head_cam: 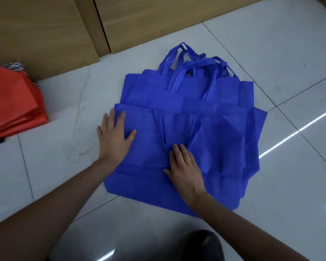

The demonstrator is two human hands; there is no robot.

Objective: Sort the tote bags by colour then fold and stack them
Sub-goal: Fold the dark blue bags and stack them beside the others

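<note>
Top blue bag: lies on the blue pile, its upper part turned down over itself, with its handles seemingly tucked under the flap. The fold is only partly made.
Blue pile: several blue bags lie flat on the floor, edges fanned and uneven. Their handles bunch at the far end. None below the top one looks folded.
Left grip: fingers straight and spread, palm pressing the left edge of the flap, holding nothing.
Right grip: fingers straight and flat on the middle of the flap, pressing the crease, clamped on nothing.
Red stack: well apart at the left, by the wooden panel. The bags are folded and piled, and it looks finished.
Sorting: judged done, since each colour sits in its own place and I see no mixing.
Left to do: finish the fold on this bag, fold the rest of the blue ones, then build a blue stack.
Progress: roughly halfway, as a guess.
Near edge: a dark shape; I cannot tell what it is.
</note>
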